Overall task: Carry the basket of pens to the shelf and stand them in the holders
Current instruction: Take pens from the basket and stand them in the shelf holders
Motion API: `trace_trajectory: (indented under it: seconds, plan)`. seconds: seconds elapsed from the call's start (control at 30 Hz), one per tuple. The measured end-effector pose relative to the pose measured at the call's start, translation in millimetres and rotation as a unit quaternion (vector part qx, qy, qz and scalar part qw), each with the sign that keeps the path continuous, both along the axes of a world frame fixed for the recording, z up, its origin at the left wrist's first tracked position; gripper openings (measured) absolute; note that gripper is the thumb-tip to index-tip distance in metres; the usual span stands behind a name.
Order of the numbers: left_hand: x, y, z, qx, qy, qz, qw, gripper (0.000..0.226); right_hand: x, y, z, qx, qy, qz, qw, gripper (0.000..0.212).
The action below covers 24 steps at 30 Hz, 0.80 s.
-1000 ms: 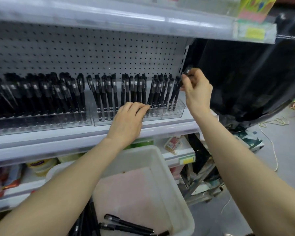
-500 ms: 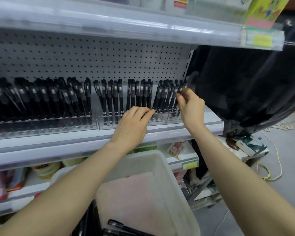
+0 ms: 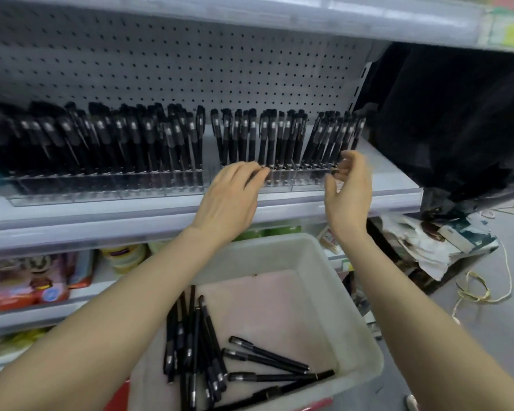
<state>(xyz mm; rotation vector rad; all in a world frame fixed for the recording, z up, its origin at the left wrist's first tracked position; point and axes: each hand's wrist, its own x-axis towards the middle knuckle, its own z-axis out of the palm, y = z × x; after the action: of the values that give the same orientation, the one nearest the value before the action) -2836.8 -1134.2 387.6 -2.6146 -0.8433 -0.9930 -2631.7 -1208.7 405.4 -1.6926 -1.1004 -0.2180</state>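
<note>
Clear plastic holders (image 3: 306, 180) line the grey shelf (image 3: 398, 185), filled with rows of upright black pens (image 3: 279, 137). My left hand (image 3: 232, 197) rests flat against the front of the right-hand holder, fingers straight. My right hand (image 3: 349, 188) hovers just in front of the holder's right end, fingers loosely curled and empty. Below my arms stands a white basket (image 3: 359, 321) with several loose black pens (image 3: 199, 351) lying in it.
A pegboard back (image 3: 190, 69) rises behind the pens and an upper shelf (image 3: 309, 16) overhangs them. Black plastic sheeting (image 3: 457, 120) hangs at the right. Lower shelves hold packaged goods (image 3: 33, 280). Papers and a cord (image 3: 481, 292) lie on the floor at right.
My right hand set its pen into the right end of the holder, let go and drew back lower. The view tilted down, showing more of the basket.
</note>
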Motion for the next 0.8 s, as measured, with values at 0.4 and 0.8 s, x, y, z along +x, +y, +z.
trace_trajectory:
  seconds: [0.4,0.8]
  plan:
    - [-75.6,-38.5,-59.9,-0.111,-0.028,-0.034,0.993,0.036,-143.6,-51.2,-102.0,-0.335,-0.215,0.445,0.802,0.026]
    - [-85.8,-44.4,-75.6,-0.078,-0.004,0.009,0.997,0.044,-165.0,-56.1,-116.7,-0.422,-0.359,0.489,0.674,0.042]
